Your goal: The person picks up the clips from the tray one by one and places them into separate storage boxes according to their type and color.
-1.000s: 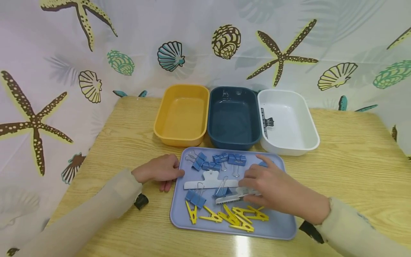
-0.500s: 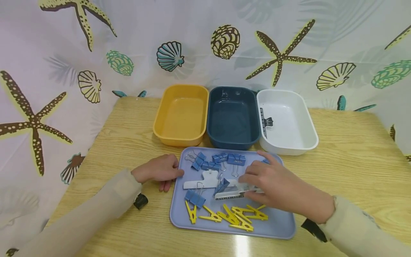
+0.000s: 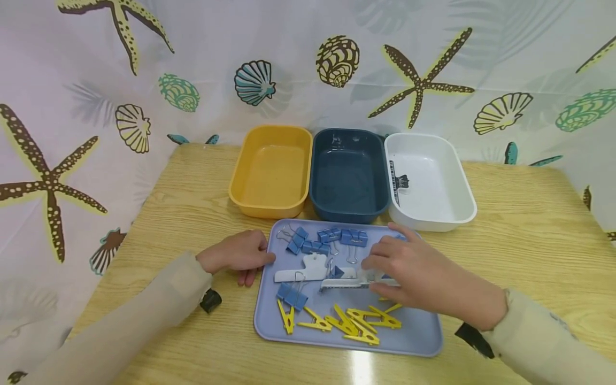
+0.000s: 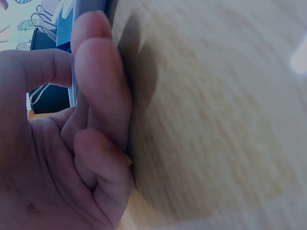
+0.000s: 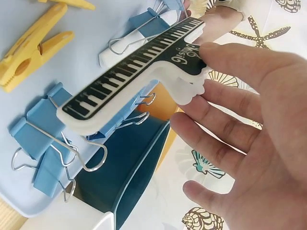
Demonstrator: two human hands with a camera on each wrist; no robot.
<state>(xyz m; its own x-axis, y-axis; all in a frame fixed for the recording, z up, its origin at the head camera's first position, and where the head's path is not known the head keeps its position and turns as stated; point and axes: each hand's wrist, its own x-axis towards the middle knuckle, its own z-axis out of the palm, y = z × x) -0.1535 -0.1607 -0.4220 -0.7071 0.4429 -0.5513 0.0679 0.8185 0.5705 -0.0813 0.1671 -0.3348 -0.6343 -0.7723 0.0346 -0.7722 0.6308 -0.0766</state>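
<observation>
My right hand pinches a long white clip by its handle, between thumb and index finger, over the tray. The right wrist view shows piano keys and "Music" lettering on the face of this clip, with the other fingers spread. Partly behind it lie a second white long clip and a blue binder clip. My left hand holds the left rim of the lavender tray, its thumb side on the rim and other fingers curled low against the outside.
More blue binder clips lie along the tray's back, and several yellow clothespins along its front. Behind stand a yellow bin, a dark blue bin and a white bin. One piano-print clip lies in the white bin.
My right hand has shifted slightly right and away from me with the pinched clip, which has turned from slanted to nearly level. It now covers more of the blue binder clip. My left hand stays put.
</observation>
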